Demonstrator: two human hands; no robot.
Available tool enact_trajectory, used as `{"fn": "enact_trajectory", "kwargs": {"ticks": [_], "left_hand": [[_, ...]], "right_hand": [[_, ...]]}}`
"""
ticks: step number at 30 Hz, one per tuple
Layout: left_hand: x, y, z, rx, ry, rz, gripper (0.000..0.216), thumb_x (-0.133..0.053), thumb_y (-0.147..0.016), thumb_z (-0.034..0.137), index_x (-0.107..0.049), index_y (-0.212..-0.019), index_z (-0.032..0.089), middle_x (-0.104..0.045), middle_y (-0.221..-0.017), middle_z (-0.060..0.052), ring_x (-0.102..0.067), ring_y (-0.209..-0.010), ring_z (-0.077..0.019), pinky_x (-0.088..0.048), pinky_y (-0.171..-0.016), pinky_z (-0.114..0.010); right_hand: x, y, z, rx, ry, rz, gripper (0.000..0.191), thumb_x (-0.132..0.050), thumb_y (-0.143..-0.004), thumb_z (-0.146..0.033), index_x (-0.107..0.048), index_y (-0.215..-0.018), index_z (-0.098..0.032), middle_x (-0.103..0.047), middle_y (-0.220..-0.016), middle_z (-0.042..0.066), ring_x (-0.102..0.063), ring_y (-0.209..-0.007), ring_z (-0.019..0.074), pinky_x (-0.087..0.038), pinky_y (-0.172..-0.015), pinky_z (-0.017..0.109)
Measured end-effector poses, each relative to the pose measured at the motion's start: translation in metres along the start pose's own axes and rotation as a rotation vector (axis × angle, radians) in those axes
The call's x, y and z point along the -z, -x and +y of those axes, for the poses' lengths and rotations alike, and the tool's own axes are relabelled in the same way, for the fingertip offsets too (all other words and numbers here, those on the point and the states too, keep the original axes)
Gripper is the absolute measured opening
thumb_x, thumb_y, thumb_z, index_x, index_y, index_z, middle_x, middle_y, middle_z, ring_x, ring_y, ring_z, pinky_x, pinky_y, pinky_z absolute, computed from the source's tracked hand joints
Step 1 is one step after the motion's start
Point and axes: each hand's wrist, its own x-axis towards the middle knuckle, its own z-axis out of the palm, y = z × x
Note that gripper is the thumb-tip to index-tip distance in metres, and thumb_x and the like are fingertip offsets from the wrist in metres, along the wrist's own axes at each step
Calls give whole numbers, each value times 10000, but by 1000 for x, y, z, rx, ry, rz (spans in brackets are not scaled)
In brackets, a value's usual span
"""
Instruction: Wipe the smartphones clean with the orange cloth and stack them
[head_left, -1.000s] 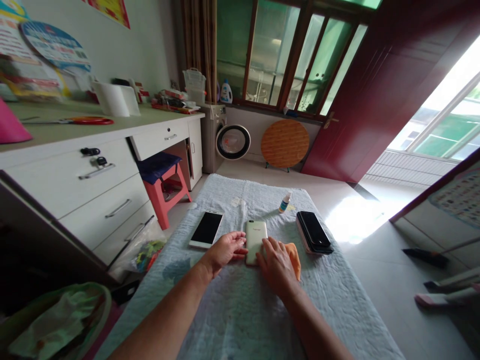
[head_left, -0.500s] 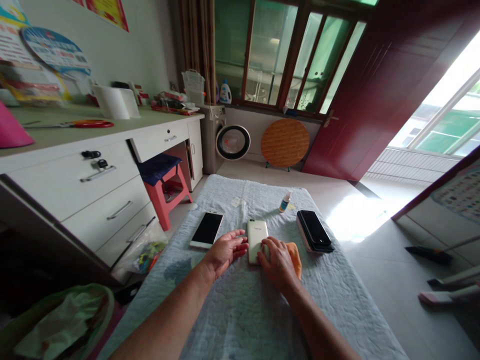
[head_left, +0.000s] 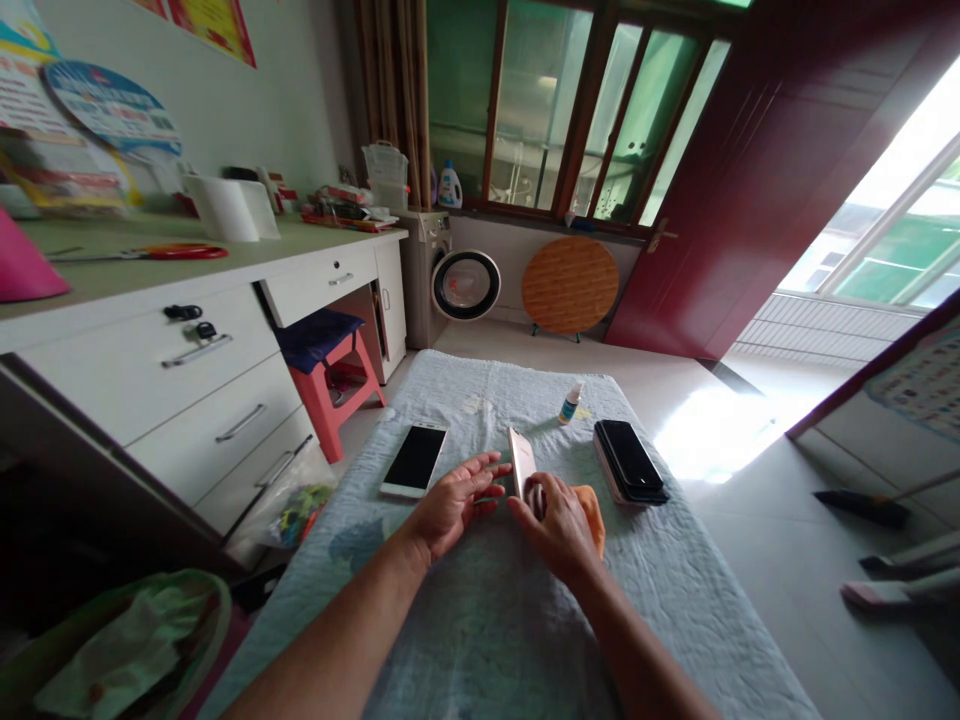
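Note:
A gold phone (head_left: 521,459) stands tilted up on its long edge in the middle of the light blue cloth-covered table (head_left: 487,610). My right hand (head_left: 559,527) grips its near end, with an orange cloth (head_left: 592,510) under the palm. My left hand (head_left: 450,503) is open, fingers stretched toward the phone's left side and just beside it. A white phone with a dark screen (head_left: 414,459) lies to the left. A stack of dark phones (head_left: 628,461) lies to the right. A small spray bottle (head_left: 570,404) stands farther back.
White desk with drawers (head_left: 187,370) runs along the left, a red stool (head_left: 330,370) beneath it. A bag with green contents (head_left: 112,650) sits at lower left. A washing machine (head_left: 450,280) and round wooden board (head_left: 570,287) stand by the far wall. Broom-like items (head_left: 862,510) lie on the floor right.
The gold phone lay flat on the table; my right hand has tipped it up onto its edge. My left hand's fingers have spread and lifted slightly beside it.

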Motion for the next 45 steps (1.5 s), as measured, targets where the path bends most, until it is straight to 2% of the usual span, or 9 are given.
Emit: {"fn": "enact_trajectory", "kwargs": {"ticks": [3, 7, 14, 18, 25, 31, 36, 41, 45], "left_hand": [[-1, 1, -1, 4, -15, -61, 371, -629, -852, 223, -570, -1216, 190, -575, -1310, -107, -646, -838, -118, -495, -704, -217], [-2, 2, -1, 18, -47, -75, 384, -640, -834, 229, -586, -1211, 183, -605, -1263, -106, -636, -867, -129, -481, -709, -217], [2, -1, -3, -30, -100, 39, 366, -614, -847, 231, -575, -1209, 191, -544, -1336, -95, -599, -993, -146, -482, -755, -217], [4, -3, -4, -55, -109, 110, 370, -602, -851, 211, -558, -1218, 184, -502, -1378, -101, -555, -1120, -173, -480, -791, -223], [5, -7, -7, -84, -120, 176, 422, -629, -832, 203, -535, -1241, 162, -459, -1408, -135, -458, -1270, -218, -411, -983, -301], [8, -8, -8, -74, -15, 159, 470, -706, -786, 211, -544, -1225, 159, -584, -1222, -136, -582, -1091, -200, -417, -963, -311], [6, -7, -6, -34, 28, 138, 460, -694, -805, 183, -527, -1233, 159, -637, -1068, -104, -621, -979, -167, -451, -898, -283], [5, -7, -5, -21, 30, 126, 459, -694, -804, 175, -529, -1232, 162, -654, -1033, -93, -621, -1000, -166, -456, -889, -268], [5, -6, -5, -18, 19, 111, 405, -670, -824, 180, -553, -1211, 164, -646, -1079, -96, -612, -1004, -151, -453, -886, -253]], "right_hand": [[3, 0, 1, -7, -25, 28, 281, -532, -836, -423, -644, -960, -197, -656, -955, 61, -607, -854, 193, -406, -788, 287], [9, -3, 6, -68, -89, 64, 285, -476, -833, -338, -661, -998, -198, -688, -832, 45, -622, -758, 181, -419, -742, 267], [10, -10, 31, -171, -256, 131, 427, -357, -796, -278, -652, -1078, -151, -656, -713, 24, -560, -618, 170, -425, -597, 254], [0, -11, 38, -197, -292, 81, 473, -330, -802, -269, -648, -1132, -150, -670, -735, 22, -576, -645, 168, -434, -591, 242], [0, -13, 36, -198, -147, 17, 409, -387, -773, -221, -710, -1025, -214, -712, -838, 11, -622, -776, 177, -443, -673, 232], [-1, -11, 31, -146, 66, 41, 393, -478, -797, -236, -652, -1142, -169, -665, -1046, 75, -591, -992, 199, -404, -891, 260], [-6, -7, 21, -104, 253, 30, 360, -538, -827, -370, -650, -1109, -176, -608, -1033, 108, -534, -995, 248, -372, -904, 324], [-12, -7, 4, -76, 398, 38, 602, -584, -783, -564, -542, -1237, -171, -593, -1052, 126, -507, -1008, 292, -340, -891, 375], [-19, -8, -2, -60, 438, 23, 696, -634, -744, -556, -472, -1307, -179, -588, -1081, 131, -509, -1002, 295, -331, -871, 379]]}}
